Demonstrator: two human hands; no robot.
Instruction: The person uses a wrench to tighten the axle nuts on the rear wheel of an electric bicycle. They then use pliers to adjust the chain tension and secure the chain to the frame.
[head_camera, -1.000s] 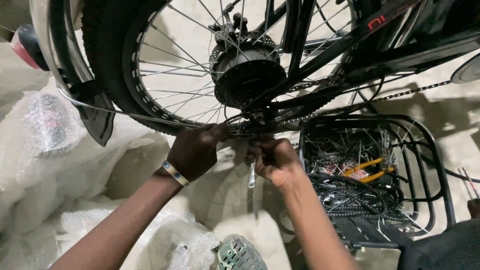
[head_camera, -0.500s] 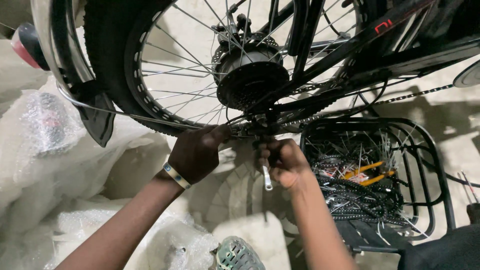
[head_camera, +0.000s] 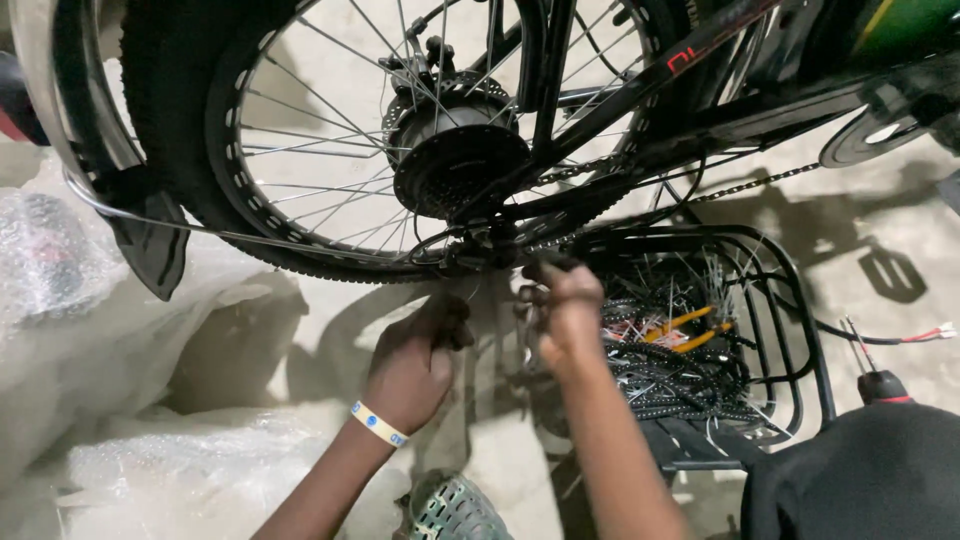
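A bicycle's rear wheel (head_camera: 300, 130) with a dark hub motor (head_camera: 455, 150) hangs above me. The derailleur and chain (head_camera: 490, 250) sit at the wheel's lower edge. My left hand (head_camera: 415, 360), with a pale wristband (head_camera: 378, 424), is curled loosely just below the derailleur and is not touching it. My right hand (head_camera: 560, 315) reaches up, its fingertips bunched against the derailleur's underside. Motion blur hides whether anything is held between its fingers.
At right stands a black wire basket (head_camera: 800, 340) with chains, cable ties and yellow-handled pliers (head_camera: 690, 330). A red-capped screwdriver (head_camera: 880, 385) and a loose cable (head_camera: 900, 337) lie beyond it. Bubble wrap (head_camera: 90, 330) is piled at left, under a black mudguard (head_camera: 150, 240). A green shoe (head_camera: 455, 510) shows below.
My left hand has come off the derailleur and dropped lower. The small silver tool that hung from my right hand no longer shows. The view has shifted and come closer.
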